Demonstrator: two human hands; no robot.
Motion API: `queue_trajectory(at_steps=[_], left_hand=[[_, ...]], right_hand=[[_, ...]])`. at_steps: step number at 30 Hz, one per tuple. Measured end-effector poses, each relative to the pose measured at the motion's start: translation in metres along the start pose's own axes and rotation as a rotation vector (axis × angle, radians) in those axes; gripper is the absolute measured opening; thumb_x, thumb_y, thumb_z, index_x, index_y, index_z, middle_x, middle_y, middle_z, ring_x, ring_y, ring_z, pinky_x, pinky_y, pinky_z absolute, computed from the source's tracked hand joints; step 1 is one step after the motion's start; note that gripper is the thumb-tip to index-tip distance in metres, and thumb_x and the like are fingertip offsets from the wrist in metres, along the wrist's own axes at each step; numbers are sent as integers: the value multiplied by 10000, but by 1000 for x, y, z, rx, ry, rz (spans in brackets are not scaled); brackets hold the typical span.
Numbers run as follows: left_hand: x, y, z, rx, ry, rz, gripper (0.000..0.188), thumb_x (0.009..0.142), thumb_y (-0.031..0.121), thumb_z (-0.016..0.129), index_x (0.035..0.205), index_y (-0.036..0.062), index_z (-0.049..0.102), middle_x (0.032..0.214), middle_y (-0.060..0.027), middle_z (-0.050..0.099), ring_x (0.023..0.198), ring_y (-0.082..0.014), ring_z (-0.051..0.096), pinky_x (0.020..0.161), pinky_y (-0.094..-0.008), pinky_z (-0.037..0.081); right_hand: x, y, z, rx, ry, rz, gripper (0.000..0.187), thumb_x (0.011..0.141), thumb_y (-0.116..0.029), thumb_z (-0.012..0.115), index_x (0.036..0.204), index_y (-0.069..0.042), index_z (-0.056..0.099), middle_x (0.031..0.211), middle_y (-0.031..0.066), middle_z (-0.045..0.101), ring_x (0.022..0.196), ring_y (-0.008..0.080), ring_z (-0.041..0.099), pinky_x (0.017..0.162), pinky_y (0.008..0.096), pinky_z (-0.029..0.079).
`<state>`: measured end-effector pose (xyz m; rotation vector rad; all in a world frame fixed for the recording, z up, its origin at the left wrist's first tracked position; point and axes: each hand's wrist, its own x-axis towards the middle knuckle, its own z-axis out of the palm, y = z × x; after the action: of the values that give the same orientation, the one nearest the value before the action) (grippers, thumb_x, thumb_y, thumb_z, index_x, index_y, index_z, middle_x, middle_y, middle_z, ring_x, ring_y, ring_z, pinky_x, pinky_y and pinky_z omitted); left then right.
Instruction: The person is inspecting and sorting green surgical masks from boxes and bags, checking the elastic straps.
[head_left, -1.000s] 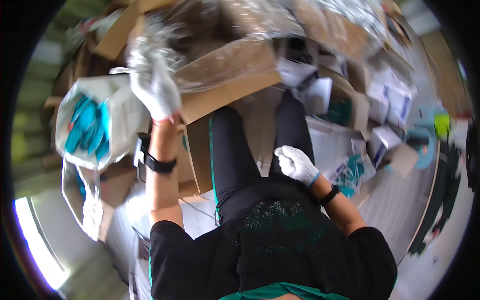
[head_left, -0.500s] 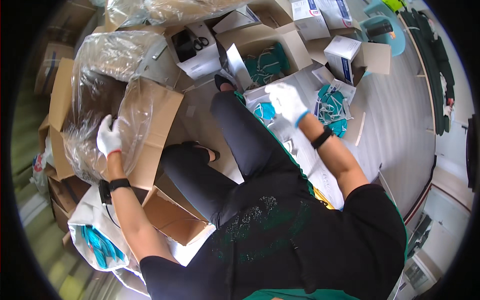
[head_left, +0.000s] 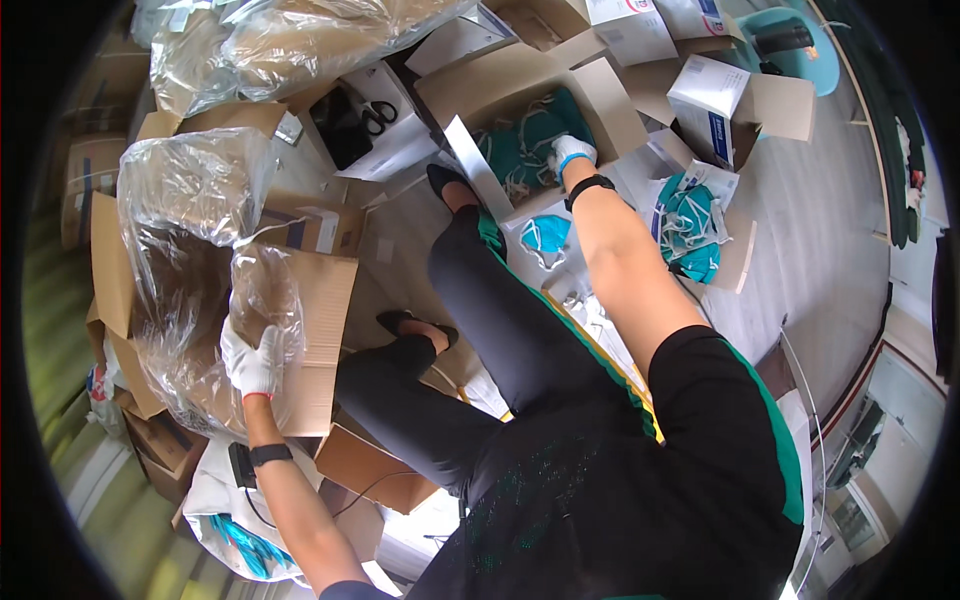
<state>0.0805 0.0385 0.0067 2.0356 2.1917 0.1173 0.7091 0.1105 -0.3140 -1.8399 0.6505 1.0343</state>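
My left hand (head_left: pixel 252 358), in a white knit glove, rests on the clear plastic liner (head_left: pixel 265 290) of a large cardboard box (head_left: pixel 325 330) at the left. Its fingers are spread and grip nothing. My right hand (head_left: pixel 573 155), gloved too, reaches over the near right edge of an open carton (head_left: pixel 610 100) at the top middle. Teal face masks (head_left: pixel 515 150) with white straps fill that carton. The right fingers point down among the masks; their tips are hidden, so I cannot make out a hold. One loose teal mask (head_left: pixel 545 235) lies just outside the carton.
A small open box of teal masks (head_left: pixel 690 228) stands right of my right forearm. Black scissors (head_left: pixel 378 117) lie on a white box (head_left: pixel 385 150). White boxes (head_left: pixel 712 100) and a light blue basin (head_left: pixel 825 60) are at the upper right. A white sack (head_left: pixel 215 490) holds teal pieces at the lower left.
My right hand has moved from above the loose mask up and leftward into the mask carton. My left hand has come down onto the liner near the box's near side.
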Motion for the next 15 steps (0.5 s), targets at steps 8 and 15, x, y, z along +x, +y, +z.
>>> queue_trajectory(at_steps=[8,15], left_hand=[[-15,-11,-16,17,3,-79,862,686,348,819,1376,36,406,1305,-201,497,1220,-362,458,1040,-429,357],[-8,3,-8,-29,23,-46,858,676,360,827,1360,40,420,1292,-191,506,1205,-356,469,1030,-428,362]], right_hand=[[-58,49,21,-340,62,-468,422,801,-216,719,1120,13,563,1058,195,669,948,330,650,836,402,509],[-111,14,0,-625,162,-802,360,745,-244,740,1008,-28,625,1038,248,659,991,414,626,855,448,495]])
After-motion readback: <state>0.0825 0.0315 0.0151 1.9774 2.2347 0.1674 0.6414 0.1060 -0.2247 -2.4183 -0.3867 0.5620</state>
